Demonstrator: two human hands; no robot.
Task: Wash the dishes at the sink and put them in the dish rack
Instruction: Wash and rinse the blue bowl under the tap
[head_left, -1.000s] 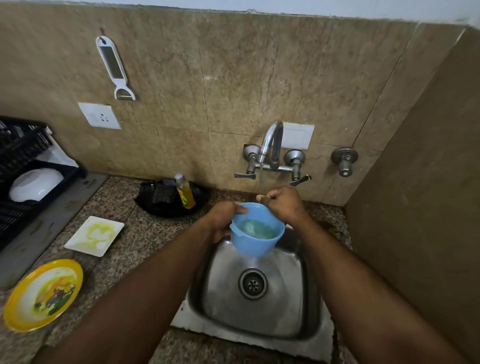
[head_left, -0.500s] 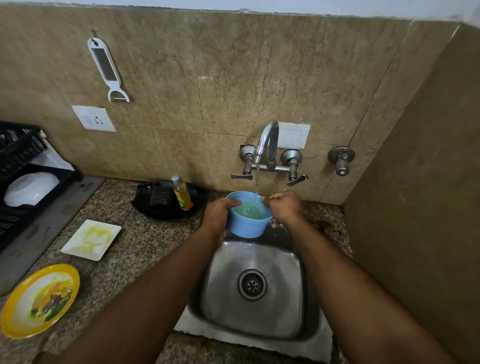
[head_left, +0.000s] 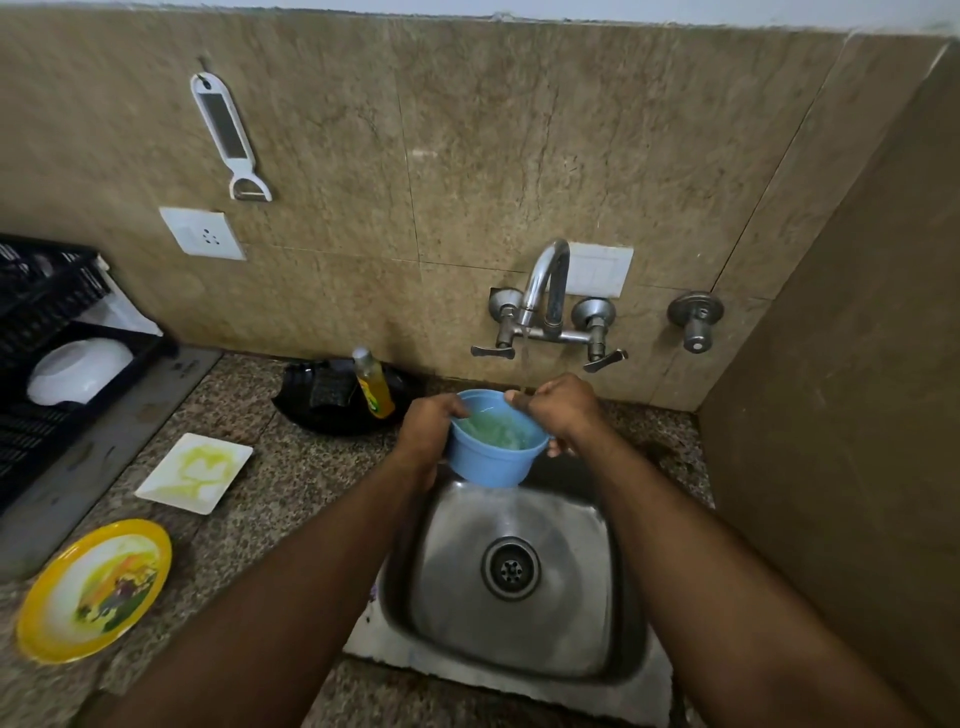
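A small blue bowl (head_left: 488, 460) with greenish soapy water inside hangs over the back of the steel sink (head_left: 519, 623), under the tap (head_left: 545, 291), whose thin stream runs down to its far rim. My left hand (head_left: 428, 431) grips the bowl's left rim, thumb over the edge. My right hand (head_left: 563, 410) grips its right rim. A dirty white square plate (head_left: 195, 473) and a dirty yellow round plate (head_left: 93, 590) lie on the counter to the left. The black dish rack (head_left: 47, 405) at far left holds a white bowl (head_left: 78, 369).
A yellow dish-soap bottle (head_left: 374, 387) stands in a black tray (head_left: 322, 410) with a scrubber behind the sink's left corner. A peeler (head_left: 228, 135) and a socket (head_left: 202, 234) are on the tiled wall. A side wall (head_left: 857, 415) closes the right.
Both hands raised the blue bowl from over the sink's middle up and back under the running tap, and it now tilts a little toward me.
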